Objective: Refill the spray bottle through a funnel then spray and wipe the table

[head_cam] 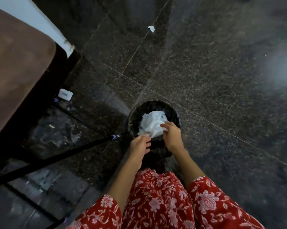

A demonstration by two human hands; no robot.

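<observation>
A crumpled white paper towel [151, 123] hangs over the mouth of a round black waste bin [136, 114] on the dark floor. My left hand [139, 146] pinches the towel's lower left edge. My right hand [171, 138] grips its right side from above. Both hands are above the bin's near rim. The brown table [15, 66] shows only as a corner at the left. No spray bottle or funnel is in view.
Black table legs [56, 156] slant across the floor at the left, close to the bin. A small white packet [65, 94] lies under the table edge and a paper scrap [151, 28] lies on the speckled granite floor farther off.
</observation>
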